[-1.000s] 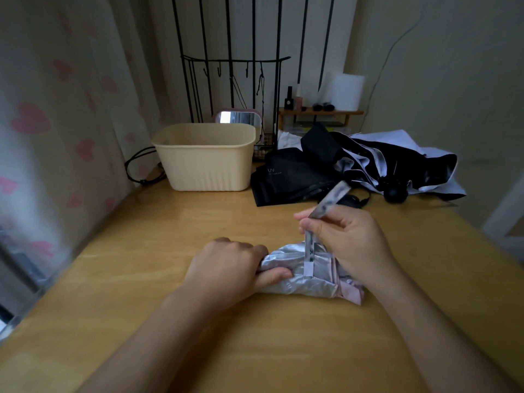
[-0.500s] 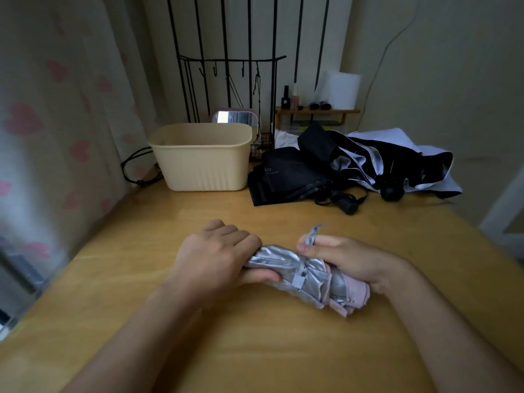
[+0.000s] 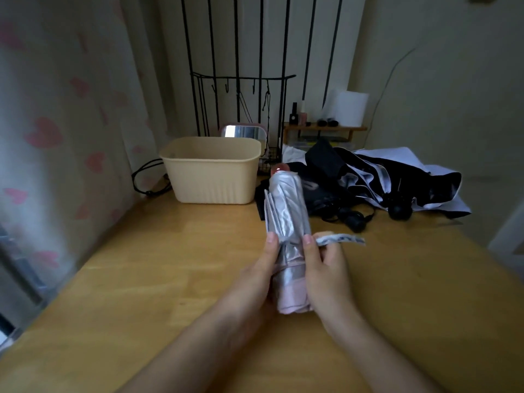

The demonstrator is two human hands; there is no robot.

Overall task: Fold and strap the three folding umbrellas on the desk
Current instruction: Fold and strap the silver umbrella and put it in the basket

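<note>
Held a folded silver umbrella (image 3: 286,211) off the wooden desk (image 3: 170,265), just right of frame centre. Shiny, crinkled fabric, pleated and rolled into a stubby cylinder. Long axis near upright, leaning slightly toward 11 o'clock: rounded pink cap at the 12 o'clock end, soft pink hem band at the 6 o'clock end.

Gripped the lower half from 9 o'clock with the left hand (image 3: 261,282), fingers curled behind the roll, thumb pressed flat up the fabric. Gripped it from 3 o'clock with the right hand (image 3: 326,273), thumb on the pleats, fingers curled around the side. Flat, patterned strap (image 3: 343,239) caught between those right fingers, loose end sticking out toward 3 o'clock, not wrapped round the roll.

Toward 12 o'clock on the desk, well apart: a ribbed cream plastic bin (image 3: 211,177). Just beside it, toward 3 o'clock, a matte black umbrella (image 3: 323,199) lying flat, and a limp, unfolded black-and-white umbrella (image 3: 397,180) spread in loose folds.
</note>
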